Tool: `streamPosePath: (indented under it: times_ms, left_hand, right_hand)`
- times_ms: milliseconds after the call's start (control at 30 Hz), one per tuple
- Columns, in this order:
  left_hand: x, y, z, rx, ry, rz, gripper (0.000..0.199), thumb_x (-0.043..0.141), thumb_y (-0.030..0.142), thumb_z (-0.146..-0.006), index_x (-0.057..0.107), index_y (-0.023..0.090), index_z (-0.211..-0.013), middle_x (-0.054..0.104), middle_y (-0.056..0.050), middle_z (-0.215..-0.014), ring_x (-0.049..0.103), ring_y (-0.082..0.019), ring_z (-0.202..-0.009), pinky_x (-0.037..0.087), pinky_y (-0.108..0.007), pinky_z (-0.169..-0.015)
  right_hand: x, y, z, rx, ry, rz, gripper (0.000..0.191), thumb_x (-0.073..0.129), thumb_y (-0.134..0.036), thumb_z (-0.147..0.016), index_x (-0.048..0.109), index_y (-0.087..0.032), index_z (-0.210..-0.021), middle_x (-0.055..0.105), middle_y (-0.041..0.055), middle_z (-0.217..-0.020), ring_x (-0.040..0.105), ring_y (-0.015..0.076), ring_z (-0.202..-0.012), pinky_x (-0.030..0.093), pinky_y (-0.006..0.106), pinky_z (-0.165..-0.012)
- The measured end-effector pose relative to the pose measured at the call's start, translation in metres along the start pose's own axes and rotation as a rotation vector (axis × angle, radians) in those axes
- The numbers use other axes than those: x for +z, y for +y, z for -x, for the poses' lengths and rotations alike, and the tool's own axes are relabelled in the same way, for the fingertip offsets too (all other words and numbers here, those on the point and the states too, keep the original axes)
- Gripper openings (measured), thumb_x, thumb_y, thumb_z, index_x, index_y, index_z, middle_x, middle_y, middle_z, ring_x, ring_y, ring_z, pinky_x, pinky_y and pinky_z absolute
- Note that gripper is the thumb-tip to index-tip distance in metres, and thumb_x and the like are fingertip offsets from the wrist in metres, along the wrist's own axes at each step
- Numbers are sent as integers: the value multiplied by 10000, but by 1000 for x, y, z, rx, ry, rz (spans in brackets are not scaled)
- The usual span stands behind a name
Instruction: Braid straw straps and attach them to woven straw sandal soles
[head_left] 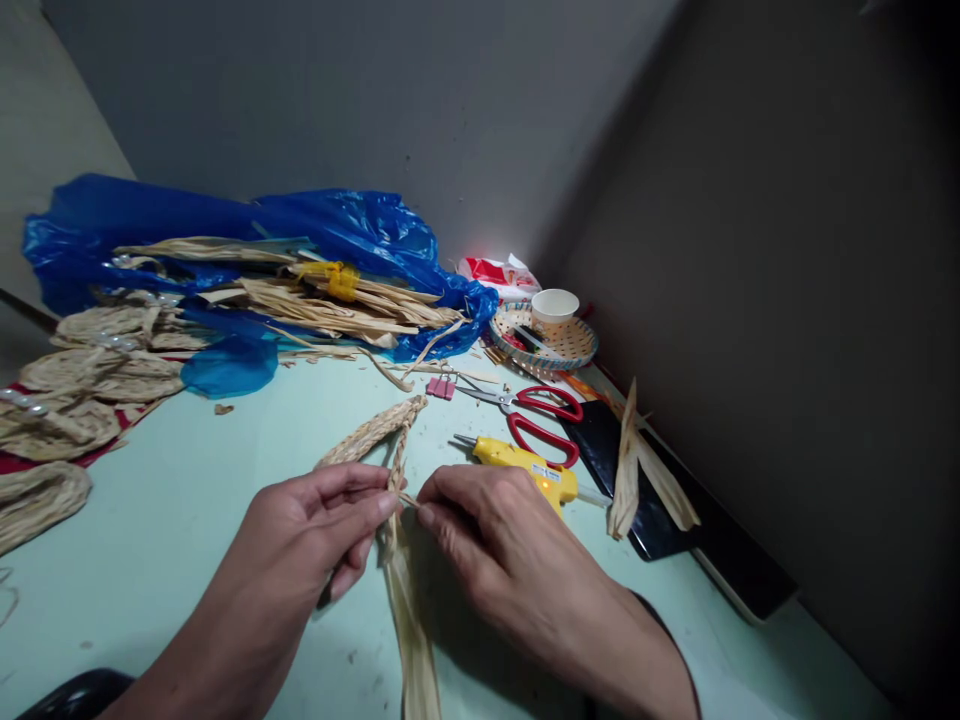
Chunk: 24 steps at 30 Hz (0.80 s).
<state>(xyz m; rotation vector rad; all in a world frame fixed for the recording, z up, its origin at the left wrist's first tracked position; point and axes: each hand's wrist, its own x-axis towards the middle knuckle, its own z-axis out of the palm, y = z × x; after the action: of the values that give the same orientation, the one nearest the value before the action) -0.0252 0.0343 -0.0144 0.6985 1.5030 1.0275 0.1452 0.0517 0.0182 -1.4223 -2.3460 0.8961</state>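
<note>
A braided strip of dried husk (375, 428) bends to a point above my hands, over the pale green table. My left hand (319, 540) pinches the braid between thumb and fingers. Close on its right, my right hand (506, 545) is closed on a thin husk strand (409, 499) that leads out of the braid. From beneath the pinch a wide flat husk strip (412, 630) hangs toward the near edge of the view. The lower fingers of my right hand are hidden behind its back.
A yellow glue gun (517, 462) and red-handled scissors (551, 404) lie beyond my right hand, near a pink binder clip (441, 388). Husk bundles (330, 308) rest on blue plastic (375, 225). Braided pieces (105, 372) are left, a basket (577, 345) and black flat object (652, 525) right.
</note>
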Motion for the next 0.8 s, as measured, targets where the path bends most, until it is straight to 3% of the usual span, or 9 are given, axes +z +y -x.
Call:
streamPosePath:
  times_ms: [167, 333, 467, 600, 800]
  left_hand:
    - [3, 3, 4, 113, 13, -139, 372, 769, 488, -581, 687, 188, -785, 532, 43, -369, 463, -141, -367, 374, -283, -437]
    - [4, 1, 4, 116, -36, -103, 320, 769, 426, -564, 660, 195, -757, 648, -4, -472, 577, -188, -412, 472, -316, -456]
    - [4, -4, 2, 98, -42, -99, 280, 759, 391, -589, 676, 181, -755, 648, 2, -476, 566, -168, -416, 453, -287, -453]
    - [3, -6, 2, 98, -17, -129, 298, 761, 408, -598, 719, 170, -771, 641, 12, -463, 487, -128, -369, 384, -262, -428]
    - [0, -3, 4, 33, -30, -61, 258, 804, 374, -532, 772, 195, -716, 643, 3, -445, 566, -171, -453, 454, -277, -502]
  right_hand:
    - [-1, 0, 2, 30, -29, -73, 272, 497, -305, -1006, 592, -209, -770, 588, -28, -713, 521, 138, -704, 345, 270, -655]
    - [4, -3, 4, 25, -23, -199, 277, 493, -260, -992, 604, -202, -746, 579, -39, -659, 506, 125, -655, 344, 261, -621]
    - [12, -14, 8, 41, -60, -269, 270, 440, -181, -980, 616, -211, -778, 669, -18, -763, 599, 126, -696, 422, 239, -681]
    - [19, -21, 11, 63, -58, -142, 186, 467, -179, -945, 635, -221, -877, 688, 25, -834, 644, 173, -757, 467, 264, -715]
    - [24, -18, 13, 24, -58, -70, 134, 485, -210, -942, 611, -227, -901, 696, 47, -912, 646, 185, -775, 459, 259, -674]
